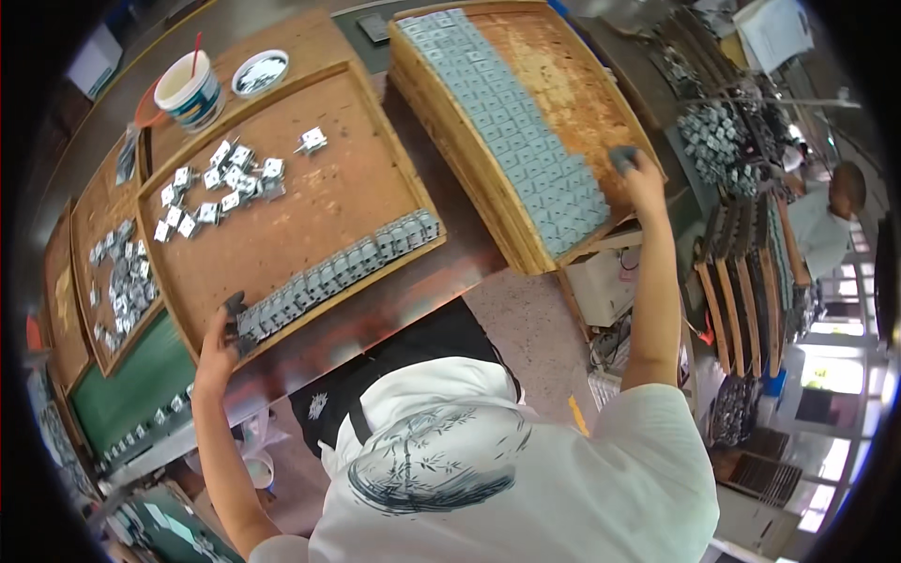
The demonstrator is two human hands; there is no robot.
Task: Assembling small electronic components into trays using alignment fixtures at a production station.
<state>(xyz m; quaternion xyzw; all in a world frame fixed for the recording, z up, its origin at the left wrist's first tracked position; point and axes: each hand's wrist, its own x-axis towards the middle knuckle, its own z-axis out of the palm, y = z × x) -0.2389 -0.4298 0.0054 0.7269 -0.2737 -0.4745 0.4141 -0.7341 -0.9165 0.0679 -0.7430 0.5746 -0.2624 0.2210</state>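
Observation:
A row of small metal parts (pixel 343 272) stands along the near edge of a shallow wooden tray (pixel 310 77) in front of me. At its left end is my left hand (pixel 221 340), with dark coverings on the fingertips. Its fingers and thumb close on opposite sides of the end metal parts. Farther right, my right hand (pixel 641 176) hangs over the bare right side of a deeper wooden tray (pixel 469 192). Those dark-covered fingers are bunched together; anything between them is hidden. Tight rows of square metal parts (pixel 511 122) fill the left side of that tray.
Loose metal parts (pixel 230 178) lie scattered in the front tray. Beyond it stand a white bucket (pixel 190 94) and a bowl (pixel 260 73) of small pieces. Another parts tray (pixel 122 281) sits at left. At right are stacked trays (pixel 746 281) and another person (pixel 831 220).

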